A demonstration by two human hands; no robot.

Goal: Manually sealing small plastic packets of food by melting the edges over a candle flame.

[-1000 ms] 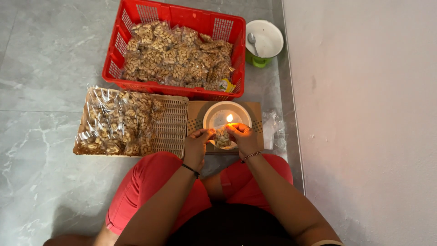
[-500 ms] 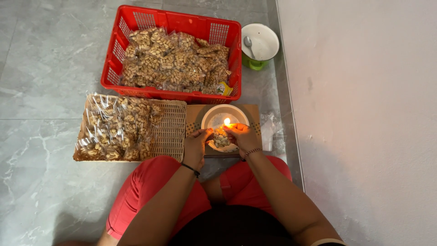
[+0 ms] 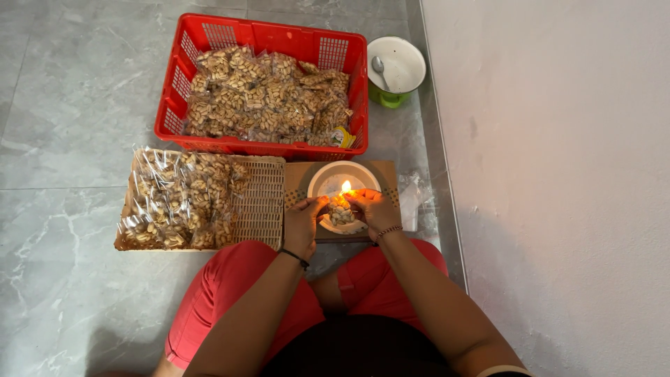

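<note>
Hands, left [image 3: 304, 222] and right [image 3: 375, 211], pinch a small clear peanut-filled packet [image 3: 340, 211] beside a flame [image 3: 345, 186].

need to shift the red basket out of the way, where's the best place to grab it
Probably by the rim of the red basket at its two short ends, one hand on each, coming from above. The walls flare outward to a lipped edge that fingers could hook under, and the packets of nuts heaped inside leave the rim bare. The right end sits close to the green bowl, so mind that.
</note>
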